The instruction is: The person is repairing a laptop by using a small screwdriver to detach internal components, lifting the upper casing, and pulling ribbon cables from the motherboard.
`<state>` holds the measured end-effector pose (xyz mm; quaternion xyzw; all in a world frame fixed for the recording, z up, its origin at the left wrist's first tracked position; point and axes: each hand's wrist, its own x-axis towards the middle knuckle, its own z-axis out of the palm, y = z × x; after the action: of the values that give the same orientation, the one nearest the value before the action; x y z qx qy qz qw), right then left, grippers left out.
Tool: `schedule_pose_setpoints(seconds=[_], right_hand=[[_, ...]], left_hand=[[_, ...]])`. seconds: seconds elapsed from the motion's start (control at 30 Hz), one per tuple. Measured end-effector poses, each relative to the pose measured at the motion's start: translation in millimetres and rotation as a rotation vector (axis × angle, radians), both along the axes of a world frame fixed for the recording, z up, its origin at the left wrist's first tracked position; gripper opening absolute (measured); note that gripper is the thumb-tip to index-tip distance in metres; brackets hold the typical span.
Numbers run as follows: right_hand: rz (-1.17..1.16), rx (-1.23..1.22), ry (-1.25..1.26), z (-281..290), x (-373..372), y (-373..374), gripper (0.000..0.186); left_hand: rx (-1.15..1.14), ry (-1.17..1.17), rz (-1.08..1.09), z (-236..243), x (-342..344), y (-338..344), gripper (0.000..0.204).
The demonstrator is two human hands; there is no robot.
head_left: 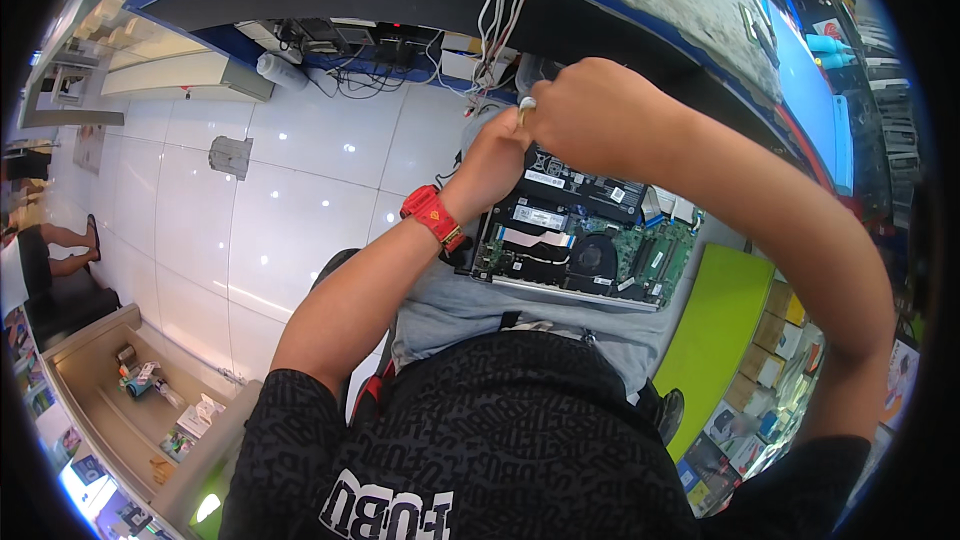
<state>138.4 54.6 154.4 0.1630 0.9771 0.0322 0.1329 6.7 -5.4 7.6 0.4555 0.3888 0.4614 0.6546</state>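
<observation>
My left hand, with a red watch on the wrist, and my right hand meet above an opened laptop on my lap. Both are closed around a small white and tan item that I cannot make out, with fingertips partly hidden. The laptop's black battery, green circuit board and fan show below my hands, whose wrists and knuckles cover its upper left.
Above is a blue-edged workbench with hanging white cables. A green bench is right, a beige cabinet lower left. Another person's leg shows at far left on the tiled floor.
</observation>
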Motion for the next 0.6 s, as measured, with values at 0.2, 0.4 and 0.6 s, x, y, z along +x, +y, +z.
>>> schedule_pose_setpoints(seconds=[0.2,0.4,0.6], right_hand=[[-0.465,-0.102,0.057,2,-9,-22,0.016],[-0.644,-0.152,0.187,-1,1,-27,0.014],[-0.713,-0.178,0.242,-3,4,-26,0.015]], left_hand=[[-0.046,0.055,-0.010,-35,0,4,0.026],[-0.066,0.066,-0.012,-41,2,7,0.028],[-0.073,0.115,-0.004,-31,0,5,0.029]])
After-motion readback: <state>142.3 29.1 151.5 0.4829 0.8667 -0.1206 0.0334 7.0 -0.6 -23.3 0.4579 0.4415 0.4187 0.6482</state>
